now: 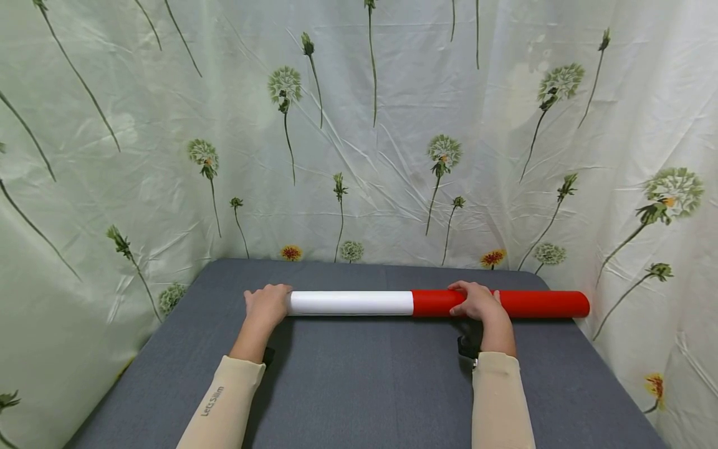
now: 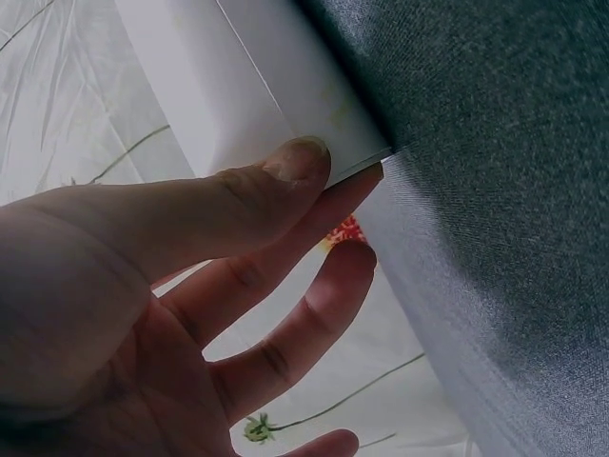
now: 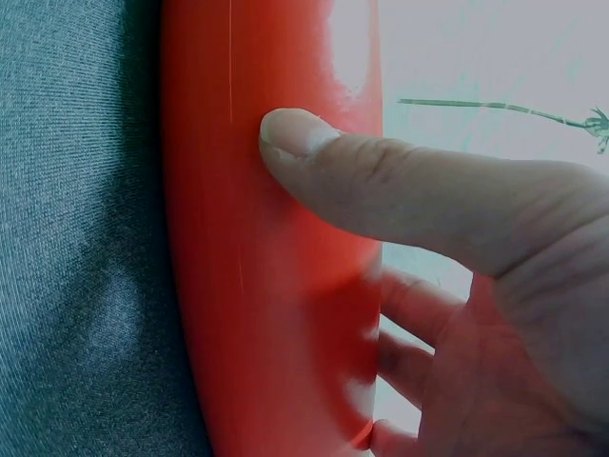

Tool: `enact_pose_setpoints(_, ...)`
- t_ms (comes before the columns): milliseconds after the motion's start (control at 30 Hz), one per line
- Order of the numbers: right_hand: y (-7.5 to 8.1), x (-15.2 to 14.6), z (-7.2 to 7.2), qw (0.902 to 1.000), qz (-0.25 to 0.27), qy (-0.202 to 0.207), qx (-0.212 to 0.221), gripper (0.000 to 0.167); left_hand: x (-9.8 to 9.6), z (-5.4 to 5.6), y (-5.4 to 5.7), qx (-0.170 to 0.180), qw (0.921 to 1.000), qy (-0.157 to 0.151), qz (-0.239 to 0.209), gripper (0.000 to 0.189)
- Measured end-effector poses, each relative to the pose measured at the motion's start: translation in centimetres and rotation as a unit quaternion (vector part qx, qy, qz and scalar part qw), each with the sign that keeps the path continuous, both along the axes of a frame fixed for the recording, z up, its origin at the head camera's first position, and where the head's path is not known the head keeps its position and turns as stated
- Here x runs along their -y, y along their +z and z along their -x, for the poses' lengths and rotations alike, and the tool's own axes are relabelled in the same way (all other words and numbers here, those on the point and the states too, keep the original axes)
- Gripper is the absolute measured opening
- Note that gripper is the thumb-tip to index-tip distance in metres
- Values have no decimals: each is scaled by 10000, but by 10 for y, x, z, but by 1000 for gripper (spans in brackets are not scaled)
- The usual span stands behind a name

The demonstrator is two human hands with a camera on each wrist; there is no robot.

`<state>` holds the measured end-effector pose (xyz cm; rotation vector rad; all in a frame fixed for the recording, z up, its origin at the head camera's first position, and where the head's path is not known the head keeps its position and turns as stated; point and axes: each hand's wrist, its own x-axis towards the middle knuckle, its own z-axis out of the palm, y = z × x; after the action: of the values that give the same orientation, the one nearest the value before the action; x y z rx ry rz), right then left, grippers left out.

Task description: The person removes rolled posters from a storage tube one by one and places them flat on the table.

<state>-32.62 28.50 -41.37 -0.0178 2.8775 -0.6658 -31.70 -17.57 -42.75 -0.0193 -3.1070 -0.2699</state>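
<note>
A long cylinder lies crosswise on the grey table, with a smooth white part [image 1: 350, 304] on the left and a red part [image 1: 544, 304] on the right. My left hand [image 1: 268, 304] is at the white end. In the left wrist view, the thumb [image 2: 297, 164] presses the white surface beside its end edge, the index finger is behind it, and the other fingers are spread off it. My right hand [image 1: 478, 301] grips the red part from above. Its thumb [image 3: 300, 143] lies on the near side, and the other fingers reach round the far side, partly hidden.
The grey cloth-covered table [image 1: 348, 380] narrows toward the back in the head view. A pale curtain [image 1: 359, 143] printed with dandelions hangs behind it and along both sides. The rounded red end comes close to the table's right edge.
</note>
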Motion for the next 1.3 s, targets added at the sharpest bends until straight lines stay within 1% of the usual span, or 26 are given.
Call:
enact_pose_setpoints(267,-2,-4,1,10000,28,-57,41,66,4,0,-2,-53,10000,-4,-40,42)
enact_pose_setpoints(633,-3,-5,3,10000,51,-49,-19,67,11,3,0,92,9999,131,-37,42)
enact_pose_setpoints(900,-1,-4,2,10000,24,-20,25,67,16,2,0,85,9999,73,-56,43)
enact_pose_setpoints(1100,-2,-4,2,10000,29,-19,13,67,18,0,1,73,9999,146,-53,44)
enact_pose_setpoints(1300,-3,-5,2,10000,47,-5,-9,66,19,2,1,101,9996,260,-60,43)
